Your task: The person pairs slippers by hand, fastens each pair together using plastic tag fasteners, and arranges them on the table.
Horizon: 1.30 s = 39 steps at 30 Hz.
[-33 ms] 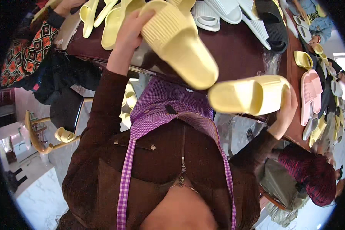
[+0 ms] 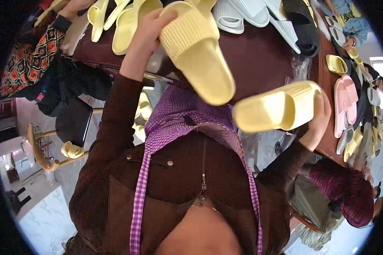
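Yellow foam slide sandals fill both my hands: my left hand [image 2: 147, 40], fingers curled over the heel, lifts one slide [image 2: 198, 51] sole-up at upper centre, while my right hand [image 2: 319, 121] clasps its mate [image 2: 276, 106] at centre right, above the dark brown table [image 2: 259, 59], seemingly for pairing.

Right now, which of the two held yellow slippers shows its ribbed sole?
The yellow slipper in the left hand, ribbed sole facing the camera. The right hand's slipper shows its open strap end instead.
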Tool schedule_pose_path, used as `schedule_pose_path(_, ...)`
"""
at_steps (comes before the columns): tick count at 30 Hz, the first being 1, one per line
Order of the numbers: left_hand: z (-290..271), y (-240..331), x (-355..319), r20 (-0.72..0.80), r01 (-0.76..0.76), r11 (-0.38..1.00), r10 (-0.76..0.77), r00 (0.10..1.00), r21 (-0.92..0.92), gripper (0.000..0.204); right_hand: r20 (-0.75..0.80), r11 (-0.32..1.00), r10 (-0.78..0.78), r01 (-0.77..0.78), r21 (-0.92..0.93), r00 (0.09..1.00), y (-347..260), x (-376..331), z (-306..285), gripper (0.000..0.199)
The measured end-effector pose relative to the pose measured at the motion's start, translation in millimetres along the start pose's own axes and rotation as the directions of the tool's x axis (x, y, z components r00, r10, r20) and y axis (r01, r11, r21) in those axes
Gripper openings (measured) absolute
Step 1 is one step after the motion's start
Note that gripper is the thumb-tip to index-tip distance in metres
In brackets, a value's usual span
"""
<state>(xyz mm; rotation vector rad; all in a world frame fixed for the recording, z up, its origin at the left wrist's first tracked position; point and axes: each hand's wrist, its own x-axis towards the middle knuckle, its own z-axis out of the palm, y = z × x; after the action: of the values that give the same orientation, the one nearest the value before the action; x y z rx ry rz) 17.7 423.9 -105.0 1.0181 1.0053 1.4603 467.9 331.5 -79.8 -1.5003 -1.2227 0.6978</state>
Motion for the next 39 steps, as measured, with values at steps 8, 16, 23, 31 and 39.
schedule_pose_path(8, 70.7, -31.7, 36.7, 0.440, -0.042, 0.848, -0.231, 0.868, 0.528, 0.038, 0.449, 0.983, 0.003, 0.080, -0.166, 0.893, 2.1, 63.1, 83.6, 0.035)
schedule_pose_path(16, 109.6, -70.5, 61.2, 0.593, -0.352, 0.735, -0.084, 0.801, 0.580, 0.041, 0.334, 0.996, -0.029, 0.057, -0.074, 0.942, 44.1, 88.8, 124.9, 0.033)
schedule_pose_path(23, 100.6, -58.0, 35.3, 0.326, -0.552, 0.659, 0.445, 0.834, 0.512, 0.023, 0.021, 0.914, -0.333, 0.328, -0.241, 0.943, 31.8, 46.6, 67.5, 0.027)
schedule_pose_path(31, 92.7, -25.3, -47.4, 0.311, -0.534, 0.738, 0.437, 0.844, 0.412, 0.020, -0.056, 0.946, 0.141, -0.151, -0.286, 0.988, 33.1, -83.2, -0.8, 0.018)
schedule_pose_path(39, 127.4, -33.5, -89.9, 0.559, -0.575, 0.751, 0.339, 0.756, 0.323, 0.018, 0.101, 0.730, 0.573, -0.563, 0.388, 0.813, 100.8, -178.7, 62.8, 0.036)
